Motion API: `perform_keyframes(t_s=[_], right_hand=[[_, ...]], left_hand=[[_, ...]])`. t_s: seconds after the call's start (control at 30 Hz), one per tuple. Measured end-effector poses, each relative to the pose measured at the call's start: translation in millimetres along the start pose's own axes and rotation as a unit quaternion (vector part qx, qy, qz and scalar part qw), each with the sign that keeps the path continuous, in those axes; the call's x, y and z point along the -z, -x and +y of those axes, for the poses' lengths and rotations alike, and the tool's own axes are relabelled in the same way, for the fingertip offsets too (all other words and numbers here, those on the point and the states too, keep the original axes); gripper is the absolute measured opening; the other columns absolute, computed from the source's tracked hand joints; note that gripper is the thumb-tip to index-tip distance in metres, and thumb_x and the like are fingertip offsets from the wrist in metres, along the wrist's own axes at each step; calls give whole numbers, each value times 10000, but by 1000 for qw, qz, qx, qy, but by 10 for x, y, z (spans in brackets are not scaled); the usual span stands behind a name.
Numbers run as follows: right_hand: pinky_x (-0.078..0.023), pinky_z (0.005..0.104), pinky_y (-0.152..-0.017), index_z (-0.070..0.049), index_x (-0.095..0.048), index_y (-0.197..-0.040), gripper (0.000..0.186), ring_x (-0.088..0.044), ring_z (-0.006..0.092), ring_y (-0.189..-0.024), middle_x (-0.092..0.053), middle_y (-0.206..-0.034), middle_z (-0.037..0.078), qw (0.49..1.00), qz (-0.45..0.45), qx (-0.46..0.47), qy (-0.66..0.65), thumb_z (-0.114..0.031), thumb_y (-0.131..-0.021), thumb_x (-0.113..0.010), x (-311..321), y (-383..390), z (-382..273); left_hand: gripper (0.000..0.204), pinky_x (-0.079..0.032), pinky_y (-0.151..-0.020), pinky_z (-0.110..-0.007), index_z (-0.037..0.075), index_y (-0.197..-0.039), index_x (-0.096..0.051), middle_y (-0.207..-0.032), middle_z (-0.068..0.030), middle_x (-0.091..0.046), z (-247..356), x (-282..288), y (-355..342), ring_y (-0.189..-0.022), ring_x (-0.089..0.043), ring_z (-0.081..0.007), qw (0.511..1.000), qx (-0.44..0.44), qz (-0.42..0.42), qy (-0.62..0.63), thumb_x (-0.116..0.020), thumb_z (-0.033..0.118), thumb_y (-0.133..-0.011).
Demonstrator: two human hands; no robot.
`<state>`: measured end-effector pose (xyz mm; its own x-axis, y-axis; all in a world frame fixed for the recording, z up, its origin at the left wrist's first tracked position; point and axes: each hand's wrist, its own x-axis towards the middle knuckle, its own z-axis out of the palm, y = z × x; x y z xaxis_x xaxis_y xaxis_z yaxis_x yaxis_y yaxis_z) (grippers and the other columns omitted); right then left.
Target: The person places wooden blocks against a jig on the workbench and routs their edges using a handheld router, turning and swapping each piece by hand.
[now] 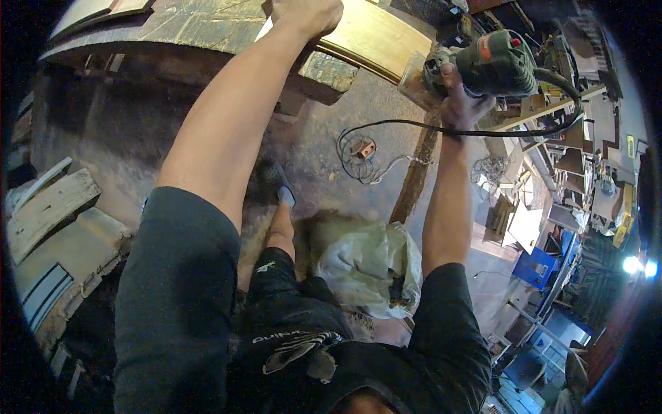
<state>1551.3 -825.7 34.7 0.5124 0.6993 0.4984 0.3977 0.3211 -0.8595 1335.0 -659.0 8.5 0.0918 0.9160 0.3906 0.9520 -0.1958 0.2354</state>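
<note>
The right hand (463, 100) has its grip closed around the lower body of a green handheld router (495, 65), the thumb laid along its side. The router is at the right end of a pale wooden board (386, 40); whether its base touches the board, I cannot tell. A black power cord (552, 130) loops from the router's rear and passes across the right wrist.

The left hand (310, 15) is over the board's near edge, fingers seemingly curled, but the picture's upper edge cuts it off, so I cannot tell whether its grip is clenched or grasping the board. The board lies on a worn bench (200, 27).
</note>
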Motion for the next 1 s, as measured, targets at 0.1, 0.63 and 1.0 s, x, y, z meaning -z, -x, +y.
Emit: perform_keyframes(t_s=[0.1, 0.63, 1.0], right_hand=[[-544, 354, -889, 3, -686, -1109, 467, -679, 190, -895, -721, -1009, 62, 1000, -8, -3, -17, -189, -731, -881, 19, -29, 27], [-557, 339, -879, 25, -724, -1069, 429, -708, 176, -883, -754, -1022, 80, 1000, 9, 4, 2, -120, -708, -904, 8, -287, 254], [-554, 322, -862, 11, -732, -1041, 408, -703, 152, -871, -753, -981, 52, 999, -6, 38, -16, -165, -711, -895, -96, -461, 262]], left_hand=[[440, -381, -1010, -570, -10, -1221, -595, -1245, -290, -579, 25, -8, 2, -1165, -531, -426, 1000, 0, -4, 3, -527, 343, -969], [532, -410, -994, -663, -11, -1342, -540, -1302, -380, -513, -9, -58, -59, -1187, -522, -565, 999, -33, -36, -8, -462, 395, -1007], [498, -429, -973, -605, -21, -1273, -579, -1268, -321, -547, -38, -136, -77, -1184, -528, -491, 1000, -19, -20, -1, -489, 374, -984]])
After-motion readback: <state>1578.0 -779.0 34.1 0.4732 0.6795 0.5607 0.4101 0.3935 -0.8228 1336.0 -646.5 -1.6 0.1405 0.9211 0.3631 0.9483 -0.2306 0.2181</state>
